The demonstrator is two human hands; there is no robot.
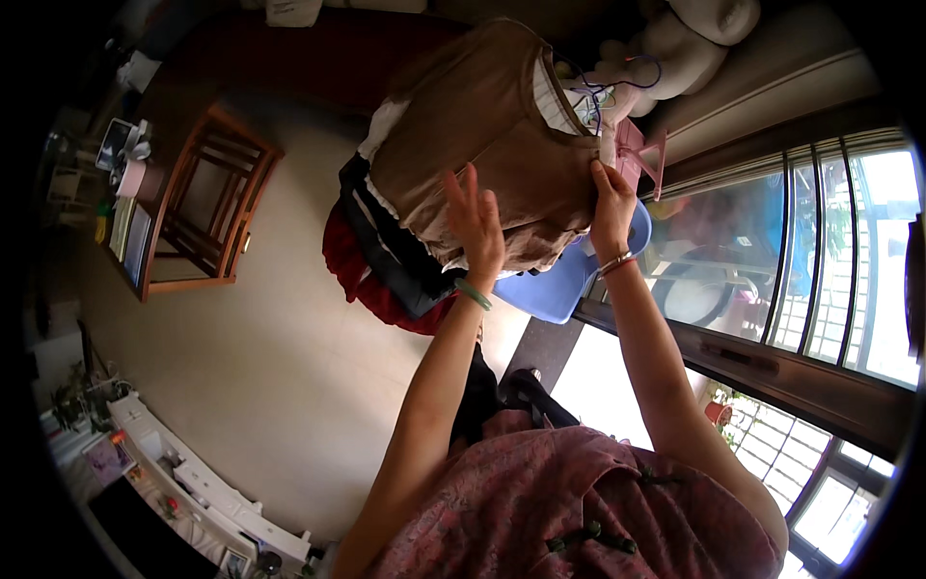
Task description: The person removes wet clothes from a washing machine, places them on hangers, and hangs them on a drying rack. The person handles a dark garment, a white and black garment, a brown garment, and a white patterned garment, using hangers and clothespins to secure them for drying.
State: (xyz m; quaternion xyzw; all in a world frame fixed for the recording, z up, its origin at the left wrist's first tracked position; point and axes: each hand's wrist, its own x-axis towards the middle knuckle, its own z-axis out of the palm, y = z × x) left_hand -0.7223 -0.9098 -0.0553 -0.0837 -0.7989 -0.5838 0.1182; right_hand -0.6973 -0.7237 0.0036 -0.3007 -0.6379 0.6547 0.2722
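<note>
A brown top (482, 125) with a pale lining at its neckline spreads out in front of me. My right hand (612, 207) pinches the top's right edge between thumb and fingers. Against the middle of its cloth, my left hand (475, 227) is open, fingers stretched out and holding nothing. Thin blue hanger hooks (600, 96) show just beyond the neckline; whether the top is on one of them is hidden. Behind the top hang more garments: a dark garment (386, 253) and a red garment (349, 259).
A blue plastic basin (548, 289) sits below my right hand, beside the sliding glass door frame (738, 359). Beyond the top are a pink stand (637, 159) and a large pale plush toy (680, 53). A wooden chair (217, 203) stands at the left, and a white cabinet (183, 473) at lower left.
</note>
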